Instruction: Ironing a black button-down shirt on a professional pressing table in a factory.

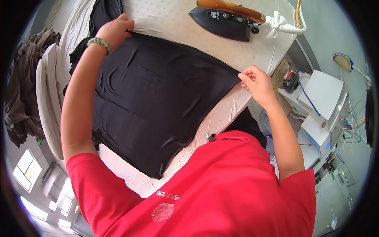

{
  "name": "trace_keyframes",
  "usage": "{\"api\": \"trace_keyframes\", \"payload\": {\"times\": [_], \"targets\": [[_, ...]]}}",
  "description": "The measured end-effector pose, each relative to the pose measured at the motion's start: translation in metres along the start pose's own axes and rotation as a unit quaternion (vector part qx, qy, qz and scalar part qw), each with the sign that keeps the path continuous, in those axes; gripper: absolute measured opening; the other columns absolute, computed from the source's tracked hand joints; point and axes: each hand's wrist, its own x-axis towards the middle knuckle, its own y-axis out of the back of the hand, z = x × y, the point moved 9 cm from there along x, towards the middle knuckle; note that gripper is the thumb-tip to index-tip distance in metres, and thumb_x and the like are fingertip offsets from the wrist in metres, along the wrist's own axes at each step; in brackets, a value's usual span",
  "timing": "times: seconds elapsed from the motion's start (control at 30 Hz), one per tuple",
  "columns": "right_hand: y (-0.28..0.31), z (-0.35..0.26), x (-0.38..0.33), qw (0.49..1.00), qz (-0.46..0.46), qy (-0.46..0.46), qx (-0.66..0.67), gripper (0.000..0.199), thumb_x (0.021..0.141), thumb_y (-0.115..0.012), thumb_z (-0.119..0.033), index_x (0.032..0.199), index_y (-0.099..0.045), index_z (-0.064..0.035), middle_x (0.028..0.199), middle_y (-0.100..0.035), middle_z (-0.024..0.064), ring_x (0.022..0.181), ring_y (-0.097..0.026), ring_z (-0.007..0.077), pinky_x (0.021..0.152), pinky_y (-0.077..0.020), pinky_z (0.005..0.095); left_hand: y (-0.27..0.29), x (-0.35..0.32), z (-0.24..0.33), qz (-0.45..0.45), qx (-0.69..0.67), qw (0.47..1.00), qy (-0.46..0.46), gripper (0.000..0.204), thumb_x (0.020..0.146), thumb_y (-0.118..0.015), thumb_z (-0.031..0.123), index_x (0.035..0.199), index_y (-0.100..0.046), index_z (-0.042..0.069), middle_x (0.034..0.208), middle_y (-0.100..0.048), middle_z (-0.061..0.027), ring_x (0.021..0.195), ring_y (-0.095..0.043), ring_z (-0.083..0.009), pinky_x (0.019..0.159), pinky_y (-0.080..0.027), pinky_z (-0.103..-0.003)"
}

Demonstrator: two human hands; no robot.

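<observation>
Clearly the black cloth [158, 102] lies flat on the padded table [177, 23], stretched between both hands: the left hand [116, 31] pinches its far-left corner, the right hand [256, 81] pinches its right edge. An iron [225, 21] rests beyond, nearer the right hand.

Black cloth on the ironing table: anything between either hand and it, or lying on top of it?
Nothing visible. The left hand grips the far edge of the black cloth; the right hand pinches its right corner. The cloth's top is bare. The iron sits apart on the white table cover, beyond the cloth.
</observation>
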Motion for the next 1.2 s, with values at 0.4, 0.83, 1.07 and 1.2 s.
{"api": "trace_keyframes", "payload": {"times": [0.4, 0.83, 1.07, 1.2], "targets": [[-0.005, 0.007, 0.0, 0.997, -0.018, 0.08, 0.003, 0.025, 0.094, -0.063, 0.003, 0.12, -0.063, 0.0003, 0.105, -0.066, 0.0063, 0.088, -0.064, 0.0106, 0.082, -0.0547, 0.0248, -0.015, -0.11, 0.257, 0.144, -0.306, 0.941, 0.03, 0.025, 0.078, -0.078, 0.014, 0.1, -0.068, 0.005, 0.096, -0.066, -0.0123, 0.092, -0.066, -0.0339, 0.078, -0.054, -0.042], [-0.011, -0.004, -0.01, 0.984, -0.003, 0.173, -0.035, 0.037, 0.093, -0.064, 0.004, 0.129, -0.063, -0.0037, 0.108, -0.067, 0.005, 0.092, -0.062, 0.0096, 0.081, -0.053, 0.024, -0.073, -0.137, 0.314, 0.181, -0.255, 0.94, 0.135, 0.012, 0.079, -0.069, 0.008, 0.091, -0.067, 0.005, 0.091, -0.063, -0.0109, 0.082, -0.063, -0.0312, 0.07, -0.054, -0.041], [-0.012, 0.004, -0.006, 0.985, 0.005, 0.169, -0.03, 0.039, 0.093, -0.063, 0.003, 0.13, -0.062, -0.0054, 0.104, -0.068, 0.0037, 0.09, -0.062, 0.0094, 0.079, -0.0527, 0.0242, -0.035, -0.15, 0.303, 0.258, -0.259, 0.919, 0.146, 0.009, 0.077, -0.066, 0.001, 0.085, -0.065, 0.003, 0.089, -0.064, -0.0108, 0.084, -0.067, -0.0321, 0.072, -0.056, -0.041], [-0.009, -0.002, -0.013, 0.978, 0.038, 0.205, 0.018, 0.029, 0.092, -0.063, 0.004, 0.119, -0.068, -0.0046, 0.1, -0.069, 0.0032, 0.086, -0.063, 0.0103, 0.078, -0.0521, 0.0243, -0.01, -0.146, 0.318, 0.299, -0.205, 0.932, 0.014, 0.014, 0.076, -0.067, 0.001, 0.089, -0.063, 0.002, 0.089, -0.064, -0.0109, 0.084, -0.067, -0.0307, 0.072, -0.056, -0.041]]}}
